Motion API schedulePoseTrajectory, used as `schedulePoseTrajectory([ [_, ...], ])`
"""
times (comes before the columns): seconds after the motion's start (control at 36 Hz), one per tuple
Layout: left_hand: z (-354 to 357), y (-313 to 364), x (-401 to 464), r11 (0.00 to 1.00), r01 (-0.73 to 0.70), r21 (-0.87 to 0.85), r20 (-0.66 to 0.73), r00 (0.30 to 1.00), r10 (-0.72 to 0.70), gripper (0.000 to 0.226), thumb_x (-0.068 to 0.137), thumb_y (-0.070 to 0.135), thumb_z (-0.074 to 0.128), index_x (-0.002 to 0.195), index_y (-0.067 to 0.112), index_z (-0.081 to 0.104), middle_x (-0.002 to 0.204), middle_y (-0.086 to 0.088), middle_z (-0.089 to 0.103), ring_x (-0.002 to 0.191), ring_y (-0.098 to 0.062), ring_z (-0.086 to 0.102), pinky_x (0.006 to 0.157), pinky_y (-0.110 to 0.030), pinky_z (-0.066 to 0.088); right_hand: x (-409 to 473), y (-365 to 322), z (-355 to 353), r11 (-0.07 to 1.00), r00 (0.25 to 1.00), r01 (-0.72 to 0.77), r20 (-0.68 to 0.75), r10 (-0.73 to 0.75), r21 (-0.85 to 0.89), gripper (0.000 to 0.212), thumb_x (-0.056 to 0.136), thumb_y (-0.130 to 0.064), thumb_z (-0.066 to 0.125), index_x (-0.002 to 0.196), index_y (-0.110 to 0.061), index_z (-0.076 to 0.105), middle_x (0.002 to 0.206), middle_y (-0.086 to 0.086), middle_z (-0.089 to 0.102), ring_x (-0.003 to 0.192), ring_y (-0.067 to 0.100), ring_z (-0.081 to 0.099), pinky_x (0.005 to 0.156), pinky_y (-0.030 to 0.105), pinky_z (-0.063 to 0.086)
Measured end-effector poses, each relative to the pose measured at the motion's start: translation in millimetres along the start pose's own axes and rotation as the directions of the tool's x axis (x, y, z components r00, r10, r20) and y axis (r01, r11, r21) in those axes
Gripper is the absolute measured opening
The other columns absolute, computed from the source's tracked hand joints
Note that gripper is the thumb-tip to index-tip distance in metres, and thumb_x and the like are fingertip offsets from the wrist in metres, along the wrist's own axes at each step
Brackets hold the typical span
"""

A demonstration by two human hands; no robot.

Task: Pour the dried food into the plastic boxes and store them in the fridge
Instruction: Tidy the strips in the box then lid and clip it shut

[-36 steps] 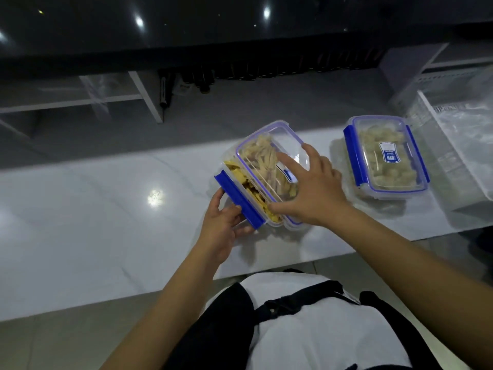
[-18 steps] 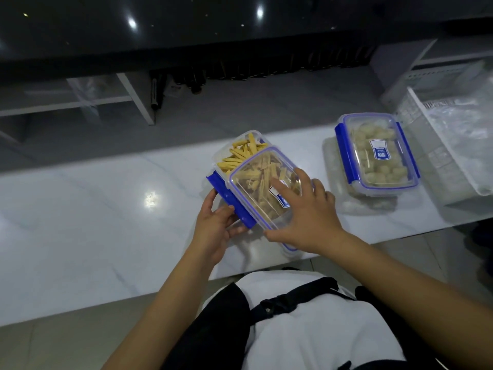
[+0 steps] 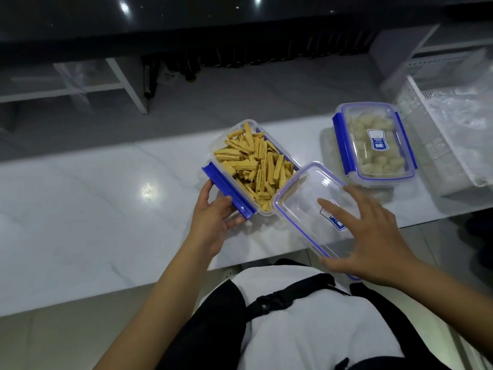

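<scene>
A clear plastic box [image 3: 226,193] with blue clips stands open on the white counter [image 3: 93,209], filled with yellow dried sticks [image 3: 256,164]. My left hand [image 3: 213,220] grips its near left end at the blue clip. Its clear lid [image 3: 301,198] with a blue seal is off and lies to the right of the box, reaching past the counter's front edge. My right hand [image 3: 373,236] holds the lid, fingers spread on top and thumb at its near edge. A second box [image 3: 373,145] with pale dried pieces stands closed at the right.
A white slatted basket [image 3: 426,145] holding clear plastic bags [image 3: 464,110] sits at the counter's right end, just beyond the closed box. Behind the counter the floor drops away to white shelving and a dark cabinet. My torso is close to the front edge.
The lid lay tilted over the box a second ago; my right hand has drawn it off toward me and to the right, baring the yellow sticks. My left hand stays on the box.
</scene>
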State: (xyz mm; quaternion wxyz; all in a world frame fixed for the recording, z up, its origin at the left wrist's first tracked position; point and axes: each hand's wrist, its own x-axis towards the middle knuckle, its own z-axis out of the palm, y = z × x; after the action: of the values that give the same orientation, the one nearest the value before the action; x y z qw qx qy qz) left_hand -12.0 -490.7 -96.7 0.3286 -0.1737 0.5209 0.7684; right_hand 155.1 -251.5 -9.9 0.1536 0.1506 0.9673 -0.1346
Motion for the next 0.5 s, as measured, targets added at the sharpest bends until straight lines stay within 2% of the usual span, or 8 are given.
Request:
schedulePoseTrajectory([
  [0.08, 0.6, 0.1, 0.7, 1.0, 0.003, -0.005, -0.013, 1.0, -0.003, 0.064, 0.094, 0.009, 0.067, 0.147, 0.035, 0.041, 0.111, -0.005, 0.076, 0.101, -0.034, 0.074, 0.069, -0.043, 0.062, 9.0, -8.5, 6.2, 1.0, 0.998, 0.017, 0.062, -0.015, -0.026, 0.109, 0.056, -0.083, 0.06, 0.149, -0.059, 0.008, 0.164, -0.002, 0.0, 0.149, 0.03, 0.009, 0.117, 0.048, 0.02],
  [0.19, 2.0, 1.8, -0.6, 1.0, 0.01, 0.003, -0.017, 1.0, -0.01, 0.062, 0.096, 0.006, 0.064, 0.146, 0.035, 0.042, 0.111, -0.008, 0.076, 0.101, -0.034, 0.074, 0.071, -0.046, 0.062, 22.4, -21.8, 10.4, 0.999, 0.996, 0.041, 0.076, -0.039, -0.033, 0.11, 0.06, -0.081, 0.063, 0.149, -0.059, 0.004, 0.164, -0.004, -0.005, 0.149, 0.029, 0.007, 0.118, 0.047, 0.018],
  [0.28, 3.0, 3.0, -1.5, 1.0, 0.015, 0.004, -0.028, 0.999, -0.015, 0.062, 0.096, 0.007, 0.066, 0.146, 0.035, 0.043, 0.109, -0.007, 0.077, 0.101, -0.034, 0.074, 0.072, -0.047, 0.062, 23.1, -23.5, 6.6, 0.998, 0.996, 0.06, 0.06, -0.06, 0.006, 0.11, 0.058, -0.08, 0.065, 0.149, -0.058, 0.008, 0.164, -0.004, -0.002, 0.149, 0.03, 0.008, 0.118, 0.049, 0.018],
  [0.39, 3.9, 3.1, -2.9, 1.0, 0.016, 0.007, -0.04, 0.999, -0.015, 0.062, 0.094, 0.01, 0.068, 0.146, 0.036, 0.044, 0.11, -0.006, 0.076, 0.101, -0.033, 0.074, 0.07, -0.045, 0.062, 25.5, -25.7, -0.6, 0.993, 0.997, 0.072, -0.031, -0.069, 0.09, 0.107, 0.054, -0.081, 0.06, 0.15, -0.053, 0.02, 0.163, -0.004, 0.005, 0.148, 0.03, 0.014, 0.116, 0.05, 0.02],
  [0.5, 4.2, 3.5, -3.9, 1.0, 0.011, 0.024, -0.039, 0.999, -0.011, 0.059, 0.096, 0.011, 0.066, 0.146, 0.035, 0.044, 0.107, -0.005, 0.077, 0.1, -0.032, 0.075, 0.07, -0.045, 0.062, 46.9, -38.1, 2.3, 0.996, 0.997, 0.061, -0.052, -0.058, 0.062, 0.108, 0.052, -0.086, 0.051, 0.15, -0.052, 0.02, 0.163, -0.003, 0.003, 0.146, 0.032, 0.014, 0.114, 0.052, 0.022],
])
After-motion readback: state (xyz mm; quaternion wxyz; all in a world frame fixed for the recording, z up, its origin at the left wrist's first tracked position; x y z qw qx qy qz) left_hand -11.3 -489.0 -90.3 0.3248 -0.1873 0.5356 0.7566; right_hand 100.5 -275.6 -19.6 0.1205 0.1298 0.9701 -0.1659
